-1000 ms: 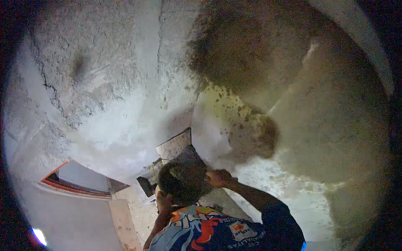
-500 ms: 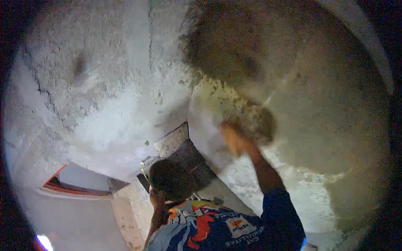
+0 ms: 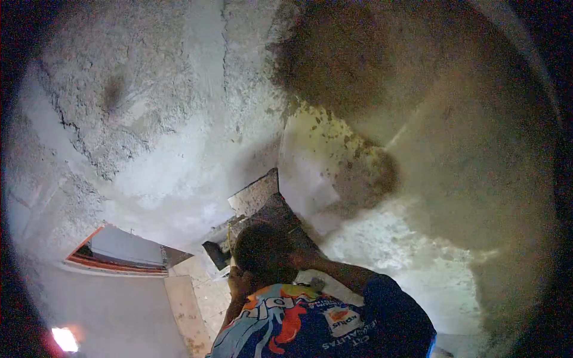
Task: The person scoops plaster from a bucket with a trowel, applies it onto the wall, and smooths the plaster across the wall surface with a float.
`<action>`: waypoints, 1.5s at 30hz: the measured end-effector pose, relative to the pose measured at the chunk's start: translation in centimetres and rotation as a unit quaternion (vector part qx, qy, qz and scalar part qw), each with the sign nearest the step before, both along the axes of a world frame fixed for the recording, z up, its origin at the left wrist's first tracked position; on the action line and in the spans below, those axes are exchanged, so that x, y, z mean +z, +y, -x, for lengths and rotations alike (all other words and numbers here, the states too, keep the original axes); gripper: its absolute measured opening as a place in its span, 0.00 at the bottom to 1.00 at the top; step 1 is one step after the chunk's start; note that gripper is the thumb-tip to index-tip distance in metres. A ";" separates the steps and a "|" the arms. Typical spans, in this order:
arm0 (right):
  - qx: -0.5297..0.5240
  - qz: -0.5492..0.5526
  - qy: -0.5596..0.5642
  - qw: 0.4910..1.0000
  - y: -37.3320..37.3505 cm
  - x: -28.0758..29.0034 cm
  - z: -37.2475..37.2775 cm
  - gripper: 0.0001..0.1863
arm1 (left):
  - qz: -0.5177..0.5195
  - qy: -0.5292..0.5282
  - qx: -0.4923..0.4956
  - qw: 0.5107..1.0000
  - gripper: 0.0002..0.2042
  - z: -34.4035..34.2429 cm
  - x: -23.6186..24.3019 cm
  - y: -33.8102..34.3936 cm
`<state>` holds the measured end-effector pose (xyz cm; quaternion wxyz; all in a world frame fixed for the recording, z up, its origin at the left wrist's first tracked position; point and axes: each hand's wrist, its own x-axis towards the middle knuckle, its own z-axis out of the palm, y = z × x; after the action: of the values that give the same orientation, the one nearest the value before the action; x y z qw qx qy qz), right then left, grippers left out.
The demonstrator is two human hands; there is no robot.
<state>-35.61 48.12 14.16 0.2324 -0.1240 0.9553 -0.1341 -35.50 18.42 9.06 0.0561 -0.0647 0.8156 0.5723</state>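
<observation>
Low in the head view, just beyond the printed shirt on my chest, is a dark, rounded object (image 3: 259, 247); its kind is too dark to tell. My left hand (image 3: 239, 279) is closed against its near left edge and supports it. My right forearm reaches across from the blue sleeve, and my right hand (image 3: 300, 260) is at the right side of the same object, its fingers hidden in shadow. Ahead spreads a rough grey cement surface (image 3: 161, 161) with a dark, damp-looking patch (image 3: 334, 59) and a speckled, yellowish patch (image 3: 325, 134).
A pale, rough-faced block edge (image 3: 256, 192) juts out beyond the dark object. At the left is an opening with an orange-red frame (image 3: 116, 267). A light-brown board or strip (image 3: 182, 307) runs below it, and a bright light (image 3: 64, 339) shines at the lower left.
My right hand has come back from the speckled patch, down and left, to the dark rounded object. That object and my left hand have shifted slightly right in the view.
</observation>
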 end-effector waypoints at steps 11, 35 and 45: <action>0.012 0.143 0.036 0.989 2.5 23.6 10.3 0.19 | -0.288 -0.074 0.119 0.947 0.17 1.7 2.1 0.5; 0.067 -0.082 -0.024 0.994 -2.3 0.9 3.0 0.17 | 0.079 -0.051 -0.018 0.995 0.17 -1.3 2.6 0.5; -0.055 0.055 0.007 0.997 1.0 4.5 2.8 0.21 | 0.038 -0.010 0.006 0.999 0.19 1.4 5.8 1.1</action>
<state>-38.39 49.11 18.61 0.2111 -0.0851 0.9534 -0.1981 -36.93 19.47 14.81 0.0584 -0.0773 0.8358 0.5404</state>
